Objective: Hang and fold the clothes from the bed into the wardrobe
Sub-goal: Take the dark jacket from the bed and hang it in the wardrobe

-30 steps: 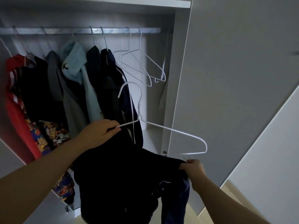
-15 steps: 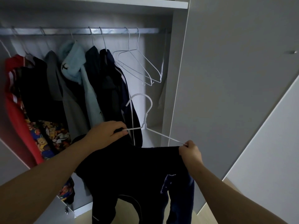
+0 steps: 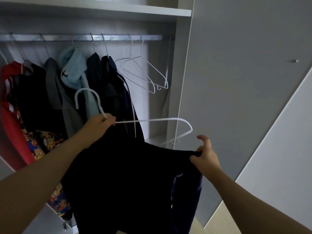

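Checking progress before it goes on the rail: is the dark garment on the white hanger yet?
Not fully. The white hanger has its right shoulder bare above the dark garment.

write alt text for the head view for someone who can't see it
In front of an open wardrobe, the left hand grips a white hanger at its neck while the right hand pinches the edge of a dark garment. Clothes and two bare hangers hang on the rail behind.

No text, label, brand or number is readable anywhere; the patterned garment point(image 3: 40, 146) hanging left of the gripped hanger shows only cartoon figures, no legible words.
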Demonstrator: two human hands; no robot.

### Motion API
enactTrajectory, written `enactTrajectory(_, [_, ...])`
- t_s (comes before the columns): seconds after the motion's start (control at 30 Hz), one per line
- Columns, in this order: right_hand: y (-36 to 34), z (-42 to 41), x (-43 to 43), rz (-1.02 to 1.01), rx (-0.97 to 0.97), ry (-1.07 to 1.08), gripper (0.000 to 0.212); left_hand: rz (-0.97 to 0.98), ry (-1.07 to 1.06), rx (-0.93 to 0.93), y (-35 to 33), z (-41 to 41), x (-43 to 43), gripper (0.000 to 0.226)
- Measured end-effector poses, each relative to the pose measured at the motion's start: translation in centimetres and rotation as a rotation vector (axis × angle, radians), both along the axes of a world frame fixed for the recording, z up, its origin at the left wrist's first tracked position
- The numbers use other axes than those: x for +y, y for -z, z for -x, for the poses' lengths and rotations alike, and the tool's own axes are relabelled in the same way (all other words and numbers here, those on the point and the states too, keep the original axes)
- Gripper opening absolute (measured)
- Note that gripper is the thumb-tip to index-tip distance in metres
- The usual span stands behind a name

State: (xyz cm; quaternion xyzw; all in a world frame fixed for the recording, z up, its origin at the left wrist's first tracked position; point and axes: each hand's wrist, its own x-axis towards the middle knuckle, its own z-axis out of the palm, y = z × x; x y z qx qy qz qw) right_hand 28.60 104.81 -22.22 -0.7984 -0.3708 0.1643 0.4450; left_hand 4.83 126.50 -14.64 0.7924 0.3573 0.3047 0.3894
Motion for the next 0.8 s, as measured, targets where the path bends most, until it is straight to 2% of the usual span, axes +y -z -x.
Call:
enactTrajectory(0.07, [0.0,-0.7,-0.1,0.155,-0.174,-0.090,0.039,0.099,0.013,0.026,-0.8,0.9,0.6,0.031])
enactTrajectory(0.13, [-0.2,-1.0,0.1,0.289,-0.427,-0.170,0.026,0.097,0.081,0.110,-1.2,0.9,0.6,0.033])
enactTrajectory(0.23, [-0.1,-1.5,0.0,0.321,-0.614,-0.193,0.031,0.012,0.131,0.239,-1.0,0.8,0.1,0.036])
enactTrajectory(0.3, [0.1,-1.8,-0.2,0.270,-0.674,-0.138,0.026,0.012,0.155,0.306,-0.5,1.1,-0.1,0.036])
enactTrajectory(0.37, [0.2,-1.8,-0.1,0.218,-0.654,-0.093,0.028,-0.023,0.168,0.398,0.3,1.3,-0.4,0.035])
enactTrajectory(0.5, [-1.0,0.2,1.0,-0.063,-0.368,-0.132,0.046,-0.116,0.194,0.534,2.2,1.1,-1.5,0.038])
enactTrajectory(0.57, [-2.0,2.3,2.0,-0.221,-0.356,-0.187,0.043,-0.203,0.167,0.584,3.2,0.2,-2.3,0.036])
enactTrajectory(0.63, [-2.6,4.3,2.8,-0.320,-0.399,-0.327,0.037,-0.250,0.142,0.557,3.5,-0.8,-3.1,0.032])
enactTrajectory(0.7, [-2.7,5.2,3.4,-0.312,-0.397,-0.436,0.034,-0.240,0.144,0.457,3.0,-1.3,-3.3,0.027])
enactTrajectory(0.77, [-2.6,4.6,3.6,-0.211,-0.437,-0.378,0.033,-0.233,0.138,0.363,2.2,-1.3,-3.2,0.025])
enactTrajectory(0.8, [-2.5,3.9,3.5,-0.106,-0.495,-0.300,0.042,-0.229,0.133,0.316,1.7,-1.2,-3.1,0.025])
